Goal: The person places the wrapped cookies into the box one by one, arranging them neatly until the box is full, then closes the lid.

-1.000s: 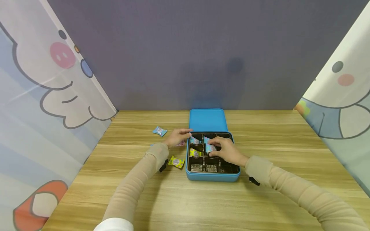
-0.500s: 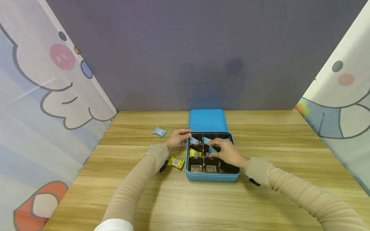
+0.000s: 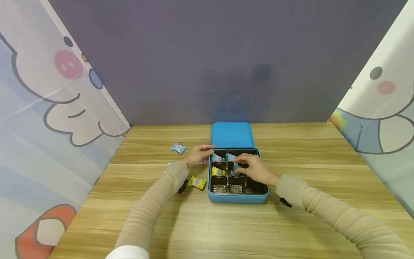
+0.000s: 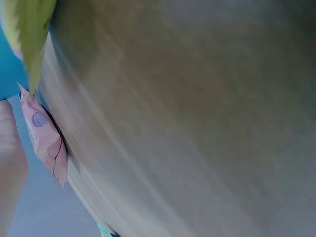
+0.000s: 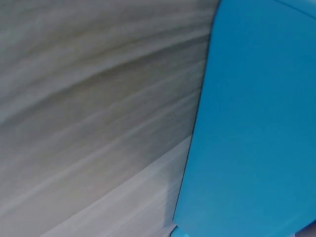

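My right hand (image 3: pixel 255 168) pinches a blue wrapped candy (image 3: pixel 235 169) between thumb and fingers, down at the middle compartment of a blue box (image 3: pixel 237 198). The candy stands tilted, partly covered by the fingers. At the box's back left corner, my left hand (image 3: pixel 195 155) touches the rim with extended fingers. Blue wrapped candies (image 3: pixel 217 157) sit in the back row, and a yellow one (image 3: pixel 218 171) lies in the middle row's left compartment. The right hand hides the compartments on the right. In the right wrist view only the box's side wall (image 5: pixel 252 113) and table show.
Behind the box lies its blue lid (image 3: pixel 232 133). Left of it on the wooden table are a yellow candy (image 3: pixel 197 182), a blue candy (image 3: pixel 178 147) and a pink candy (image 4: pixel 43 136), the last partly behind my left hand in the head view. A grey panel (image 3: pixel 226 64) stands behind.
The blue candy in my right hand has turned from lying flat to tilted on edge and sits lower in the middle compartment. My left hand has stayed at the rim.
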Tool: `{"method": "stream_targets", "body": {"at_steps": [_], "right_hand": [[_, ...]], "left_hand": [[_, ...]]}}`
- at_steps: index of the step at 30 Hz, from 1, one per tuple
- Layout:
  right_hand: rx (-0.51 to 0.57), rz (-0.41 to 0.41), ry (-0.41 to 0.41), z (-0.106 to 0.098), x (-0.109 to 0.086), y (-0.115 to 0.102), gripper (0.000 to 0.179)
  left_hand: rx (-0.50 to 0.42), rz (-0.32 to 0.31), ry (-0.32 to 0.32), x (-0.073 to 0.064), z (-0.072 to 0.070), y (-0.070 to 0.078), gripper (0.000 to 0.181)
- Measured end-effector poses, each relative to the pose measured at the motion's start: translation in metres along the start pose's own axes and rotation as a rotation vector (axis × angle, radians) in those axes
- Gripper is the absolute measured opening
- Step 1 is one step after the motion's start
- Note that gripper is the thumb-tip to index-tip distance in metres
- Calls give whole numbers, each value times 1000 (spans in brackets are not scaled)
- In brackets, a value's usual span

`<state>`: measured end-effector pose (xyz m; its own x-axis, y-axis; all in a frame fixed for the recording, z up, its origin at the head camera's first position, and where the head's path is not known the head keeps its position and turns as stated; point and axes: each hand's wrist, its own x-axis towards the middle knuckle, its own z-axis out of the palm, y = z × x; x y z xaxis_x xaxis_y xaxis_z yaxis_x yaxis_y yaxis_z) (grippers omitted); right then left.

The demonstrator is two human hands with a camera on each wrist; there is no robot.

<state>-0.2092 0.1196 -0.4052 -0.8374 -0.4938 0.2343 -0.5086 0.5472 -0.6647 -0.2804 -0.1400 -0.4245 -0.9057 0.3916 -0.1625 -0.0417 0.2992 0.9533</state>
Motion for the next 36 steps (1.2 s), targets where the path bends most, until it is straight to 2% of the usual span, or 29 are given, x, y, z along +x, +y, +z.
{"method": "stream_targets", "body": {"at_steps": [4, 11, 17, 26, 33, 36], "right_hand": [[-3, -5, 14, -2, 1, 1, 31], [-8, -3, 6, -3, 1, 3, 28], [20, -23, 38, -6, 1, 6, 22], [80, 39, 37, -16, -7, 10, 25], [99, 31, 22, -27, -17, 7, 26], [102, 47, 19, -32, -20, 10, 26]], "left_hand": [[3, 24, -8, 0, -1, -2, 41], [3, -18, -1, 3, -1, -3, 40], [18, -16, 10, 8, 0, -3, 40], [5, -17, -14, 5, 1, -1, 41], [42, 11, -23, 0, -1, 1, 41], [87, 55, -18, -3, -4, 2, 45]]}}
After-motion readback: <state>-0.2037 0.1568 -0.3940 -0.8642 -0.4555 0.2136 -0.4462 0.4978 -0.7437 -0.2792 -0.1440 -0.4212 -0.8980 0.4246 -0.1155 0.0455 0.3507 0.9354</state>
